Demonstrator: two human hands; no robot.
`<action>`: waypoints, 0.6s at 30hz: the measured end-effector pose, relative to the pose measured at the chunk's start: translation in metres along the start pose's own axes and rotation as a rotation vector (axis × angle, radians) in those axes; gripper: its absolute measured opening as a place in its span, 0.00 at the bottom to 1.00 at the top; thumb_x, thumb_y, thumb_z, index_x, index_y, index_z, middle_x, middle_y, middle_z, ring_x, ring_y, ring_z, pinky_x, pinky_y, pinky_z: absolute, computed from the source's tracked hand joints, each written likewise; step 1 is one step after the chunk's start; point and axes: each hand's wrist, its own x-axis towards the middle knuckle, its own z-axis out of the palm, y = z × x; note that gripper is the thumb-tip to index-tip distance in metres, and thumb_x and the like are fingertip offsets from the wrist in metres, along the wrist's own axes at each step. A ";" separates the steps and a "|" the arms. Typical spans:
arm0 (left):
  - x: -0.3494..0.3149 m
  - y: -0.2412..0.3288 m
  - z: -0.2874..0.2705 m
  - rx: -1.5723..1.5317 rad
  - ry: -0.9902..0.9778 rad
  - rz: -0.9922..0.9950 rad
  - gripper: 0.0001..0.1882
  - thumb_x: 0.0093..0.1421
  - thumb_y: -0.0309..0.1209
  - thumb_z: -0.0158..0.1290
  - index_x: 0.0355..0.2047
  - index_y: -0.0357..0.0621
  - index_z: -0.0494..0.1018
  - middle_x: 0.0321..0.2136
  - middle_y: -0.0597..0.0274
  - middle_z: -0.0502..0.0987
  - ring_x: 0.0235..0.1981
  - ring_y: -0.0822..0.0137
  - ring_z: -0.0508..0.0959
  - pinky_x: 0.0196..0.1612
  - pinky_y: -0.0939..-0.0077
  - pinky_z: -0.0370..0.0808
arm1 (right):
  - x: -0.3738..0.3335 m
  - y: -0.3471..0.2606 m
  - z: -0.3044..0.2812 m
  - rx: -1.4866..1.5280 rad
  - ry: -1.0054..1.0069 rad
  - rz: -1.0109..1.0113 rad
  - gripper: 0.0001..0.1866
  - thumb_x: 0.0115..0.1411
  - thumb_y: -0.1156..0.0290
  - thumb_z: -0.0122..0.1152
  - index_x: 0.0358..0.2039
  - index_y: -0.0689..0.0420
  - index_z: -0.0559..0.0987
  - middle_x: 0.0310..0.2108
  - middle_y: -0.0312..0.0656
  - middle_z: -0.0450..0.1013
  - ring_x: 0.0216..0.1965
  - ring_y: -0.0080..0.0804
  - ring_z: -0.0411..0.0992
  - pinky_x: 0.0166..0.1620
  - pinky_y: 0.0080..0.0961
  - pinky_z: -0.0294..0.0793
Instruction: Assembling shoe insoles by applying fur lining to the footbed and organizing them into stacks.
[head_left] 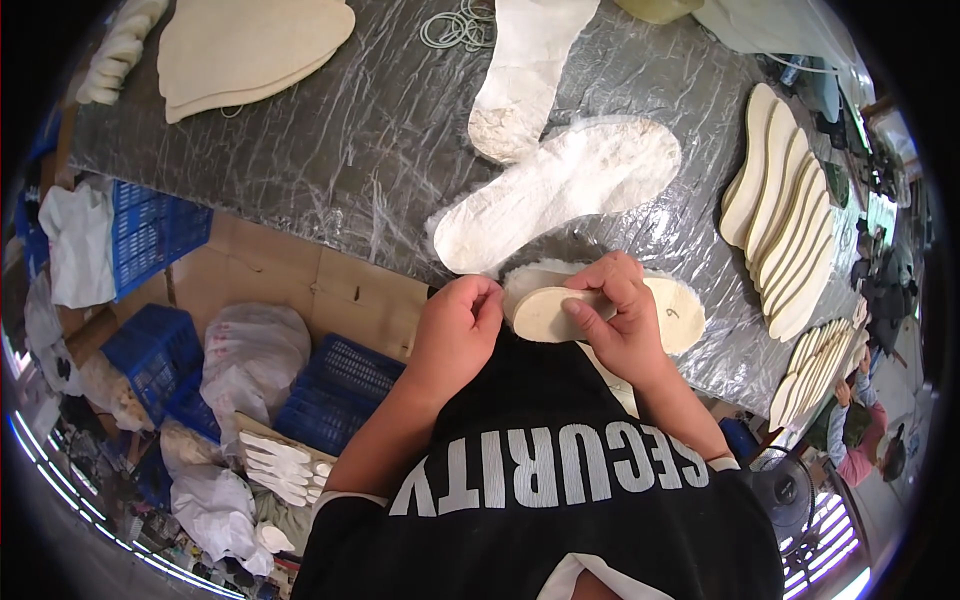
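Observation:
At the table's near edge my right hand (622, 312) grips a cream insole (545, 312), its thumb on top and fingers curled over the far side. Beneath and beside it show a fluffy white edge and another cream sole piece (682, 312) with a small dark mark. My left hand (462, 325) is closed, fingertips pinched together by the left end of the insole; what they pinch, if anything, is hidden. Just beyond my hands lies a white fleecy insole (570, 190), slanting to the right. A second white insole (522, 75) touches it and runs off the top.
The dark table (330, 180) has a crinkled clear plastic cover. Fanned insoles (785, 215) and a smaller row (812, 375) lie right. Cream sheets (250, 50) and rubber bands (460, 28) lie far. Blue crates (155, 350) and bags (252, 355) stand lower left; a person (865, 425) is right.

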 end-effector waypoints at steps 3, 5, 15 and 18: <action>-0.004 0.005 -0.002 -0.076 -0.063 0.010 0.02 0.57 0.21 0.48 0.29 0.34 0.68 0.23 0.65 0.73 0.22 0.80 0.69 0.26 0.86 0.67 | -0.002 -0.001 0.000 0.000 0.025 0.016 0.08 0.45 0.75 0.62 0.28 0.55 0.74 0.26 0.34 0.69 0.31 0.34 0.63 0.42 0.30 0.56; -0.004 0.000 -0.002 -0.121 -0.083 0.040 0.02 0.58 0.21 0.47 0.30 0.35 0.68 0.26 0.64 0.73 0.24 0.80 0.68 0.28 0.86 0.67 | -0.003 0.000 0.000 0.012 0.031 0.028 0.08 0.45 0.76 0.62 0.28 0.55 0.74 0.26 0.34 0.69 0.31 0.33 0.63 0.42 0.29 0.56; -0.006 0.007 -0.002 -0.416 -0.236 0.001 0.03 0.61 0.23 0.44 0.31 0.35 0.67 0.33 0.64 0.72 0.30 0.79 0.68 0.35 0.85 0.67 | -0.007 -0.004 -0.002 0.126 0.074 0.154 0.06 0.46 0.76 0.61 0.27 0.55 0.75 0.25 0.33 0.69 0.32 0.32 0.62 0.41 0.28 0.58; -0.006 0.013 -0.003 -0.419 -0.258 -0.032 0.04 0.61 0.23 0.44 0.32 0.35 0.67 0.33 0.64 0.72 0.30 0.79 0.69 0.36 0.85 0.68 | -0.008 -0.003 -0.002 0.129 0.082 0.146 0.06 0.47 0.75 0.61 0.27 0.55 0.75 0.25 0.35 0.69 0.32 0.32 0.62 0.41 0.27 0.58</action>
